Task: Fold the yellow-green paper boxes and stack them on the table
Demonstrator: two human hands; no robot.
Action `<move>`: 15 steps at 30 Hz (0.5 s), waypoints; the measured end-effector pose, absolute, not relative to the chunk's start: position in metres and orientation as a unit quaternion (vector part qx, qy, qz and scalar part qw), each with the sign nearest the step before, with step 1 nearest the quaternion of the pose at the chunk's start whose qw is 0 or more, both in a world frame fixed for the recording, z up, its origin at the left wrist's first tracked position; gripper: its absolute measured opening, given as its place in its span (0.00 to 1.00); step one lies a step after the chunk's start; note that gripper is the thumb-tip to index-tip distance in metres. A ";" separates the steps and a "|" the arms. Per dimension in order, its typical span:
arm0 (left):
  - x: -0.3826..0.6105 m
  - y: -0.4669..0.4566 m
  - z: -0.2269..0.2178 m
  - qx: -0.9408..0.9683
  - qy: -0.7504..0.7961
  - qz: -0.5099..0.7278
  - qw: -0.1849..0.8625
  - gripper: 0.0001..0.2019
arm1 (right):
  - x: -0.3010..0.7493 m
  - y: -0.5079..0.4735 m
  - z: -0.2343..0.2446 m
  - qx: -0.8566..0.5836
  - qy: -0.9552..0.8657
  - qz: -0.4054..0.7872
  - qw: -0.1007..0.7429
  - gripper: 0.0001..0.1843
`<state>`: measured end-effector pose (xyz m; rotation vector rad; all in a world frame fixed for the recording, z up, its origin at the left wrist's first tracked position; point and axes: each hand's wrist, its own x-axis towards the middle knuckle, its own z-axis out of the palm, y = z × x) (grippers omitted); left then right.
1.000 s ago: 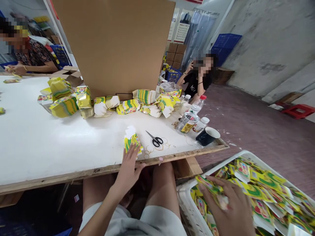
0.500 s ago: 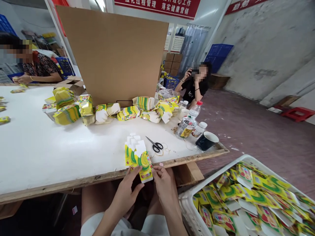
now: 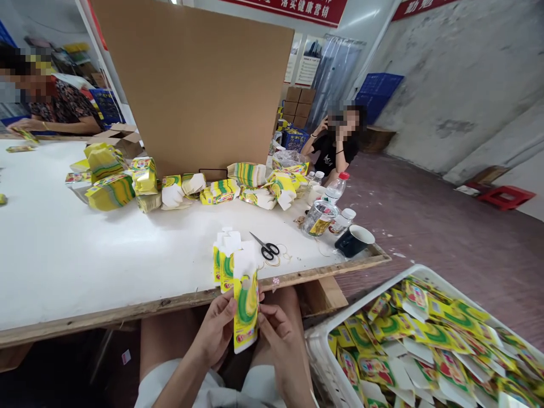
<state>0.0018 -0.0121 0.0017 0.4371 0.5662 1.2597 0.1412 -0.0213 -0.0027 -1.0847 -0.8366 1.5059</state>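
Note:
A yellow and green printed carton (image 3: 245, 300) with a white end flap stands tilted between my hands, just in front of the table edge. My left hand (image 3: 216, 326) pinches its left side with the thumb on the printed face. On the opposite edge, my right hand (image 3: 278, 334) grips the carton low down with thumb and fingers. Behind it, a few similar flat cartons (image 3: 226, 263) lie overlapped on the white table (image 3: 127, 260). Black-handled scissors (image 3: 267, 247) rest to their right, beside some loose rubber bands (image 3: 285, 253).
A white crate (image 3: 325, 362) full of loose cartons stands at my right. Bundled cartons (image 3: 110, 190) line the table's back, before a tall cardboard sheet (image 3: 191, 85). A dark mug (image 3: 355, 241), a jar (image 3: 319, 218) and bottles stand at the right corner. Two people sit beyond.
The carton has come off the overlapped row toward me and now stands more upright, held at both sides. Both hands moved slightly down with it. The view shifted a little.

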 end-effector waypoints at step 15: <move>0.001 -0.021 0.008 0.404 0.428 0.563 0.580 0.31 | 0.156 -0.020 0.000 -0.482 -0.539 0.489 0.488 0.25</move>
